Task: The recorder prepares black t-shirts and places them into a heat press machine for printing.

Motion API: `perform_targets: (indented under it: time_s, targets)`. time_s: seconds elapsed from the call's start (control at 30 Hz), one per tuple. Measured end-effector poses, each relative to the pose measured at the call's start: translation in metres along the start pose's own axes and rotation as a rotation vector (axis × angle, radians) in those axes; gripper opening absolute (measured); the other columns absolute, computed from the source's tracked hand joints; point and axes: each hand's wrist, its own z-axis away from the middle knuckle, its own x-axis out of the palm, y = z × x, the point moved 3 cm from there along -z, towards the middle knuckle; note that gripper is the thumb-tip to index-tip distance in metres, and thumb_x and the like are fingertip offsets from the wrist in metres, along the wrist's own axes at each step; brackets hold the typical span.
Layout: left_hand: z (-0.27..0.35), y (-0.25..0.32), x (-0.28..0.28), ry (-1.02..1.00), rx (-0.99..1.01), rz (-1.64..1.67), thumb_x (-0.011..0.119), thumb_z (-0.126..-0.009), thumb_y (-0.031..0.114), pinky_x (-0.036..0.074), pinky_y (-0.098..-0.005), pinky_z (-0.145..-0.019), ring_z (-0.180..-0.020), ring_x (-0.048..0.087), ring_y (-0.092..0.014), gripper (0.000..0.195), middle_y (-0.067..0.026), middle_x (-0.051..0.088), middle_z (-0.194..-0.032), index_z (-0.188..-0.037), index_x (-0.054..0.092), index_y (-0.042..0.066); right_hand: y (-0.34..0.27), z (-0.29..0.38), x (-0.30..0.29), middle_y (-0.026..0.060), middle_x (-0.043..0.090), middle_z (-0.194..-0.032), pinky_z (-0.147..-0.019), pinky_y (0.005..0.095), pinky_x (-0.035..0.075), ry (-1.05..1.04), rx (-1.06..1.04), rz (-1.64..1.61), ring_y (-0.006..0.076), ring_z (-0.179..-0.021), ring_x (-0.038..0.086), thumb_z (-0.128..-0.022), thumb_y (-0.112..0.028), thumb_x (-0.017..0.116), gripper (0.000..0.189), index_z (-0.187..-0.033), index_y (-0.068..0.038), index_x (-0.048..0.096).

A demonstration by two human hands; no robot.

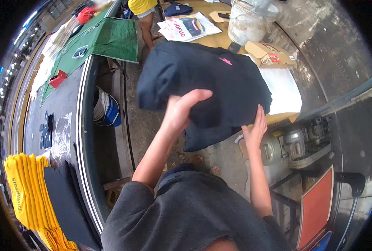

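A thick bundle of folded dark cloth [223,81], likely garments, hangs before my body above the floor. It bears a small pink print [226,61] near its far side. My left hand [179,108] grips the bundle at its near left, thumb lying over the top and the other fingers hidden beneath cloth. At the near right corner, my right hand [256,127] holds the edge, fingers extended along its side. A lower fold [204,138] droops below the main bundle between my hands. The right part of the bundle overlaps white sheets [281,89] on a work table [222,37].
On the left, a long table [71,106] carries yellow folded garments [32,191], black cloth [68,200] and a green cloth [115,39]. A blue-and-white bucket [107,108] stands below. Ahead are another person's leg [147,33], a stained bucket [247,23] and a cardboard box [269,55]. An orange-red framed panel [316,207] leans right.
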Motion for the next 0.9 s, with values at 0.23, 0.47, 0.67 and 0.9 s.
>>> perform_targets:
  time_s: [0.23,0.47,0.67,0.9]
  targets:
    - [0.053,0.108,0.006,0.051,0.861,0.126,0.062,-0.070,0.014,0.049,-0.0330,-0.081,-0.085,0.063,-0.022,0.029,-0.0129,0.066,-0.093,-0.093,0.067,-0.004,-0.008,0.003,-0.055,0.0145,0.046,-0.133,-0.102,0.0434,0.033,0.124,-0.076,-0.077,0.0330,-0.122,0.044,-0.067,-0.015,0.072,0.070,-0.131,-0.006,0.044]
    - [0.059,0.173,0.023,-0.009,1.023,-0.034,0.059,-0.076,0.026,0.047,-0.0320,-0.086,-0.093,0.061,-0.022,0.037,-0.0113,0.065,-0.102,-0.100,0.065,-0.001,-0.053,0.014,-0.066,0.0151,0.055,-0.124,-0.097,0.0374,0.044,-0.443,-0.259,-0.628,0.0295,-0.115,0.052,-0.060,-0.003,0.073,0.071,-0.127,-0.007,0.049]
    - [0.026,0.172,0.074,-0.254,0.751,-0.279,0.055,-0.080,0.037,0.045,-0.0311,-0.089,-0.100,0.059,-0.022,0.044,-0.0098,0.063,-0.109,-0.107,0.064,0.002,-0.095,0.029,0.012,0.0229,0.054,-0.123,-0.092,0.0343,0.044,-1.203,-0.059,-0.861,0.0249,-0.107,0.058,-0.085,-0.026,0.065,0.062,-0.135,-0.001,0.037]
    - [-0.062,0.010,0.148,-0.948,-0.044,-0.943,0.052,-0.085,0.049,0.043,-0.0301,-0.094,-0.109,0.057,-0.022,0.053,-0.0082,0.062,-0.118,-0.114,0.063,0.006,-0.058,0.075,0.117,0.0227,0.048,-0.131,-0.093,0.0389,0.044,-1.662,0.445,-0.406,0.0327,-0.103,0.060,-0.076,-0.075,0.048,0.097,-0.139,-0.002,0.035]
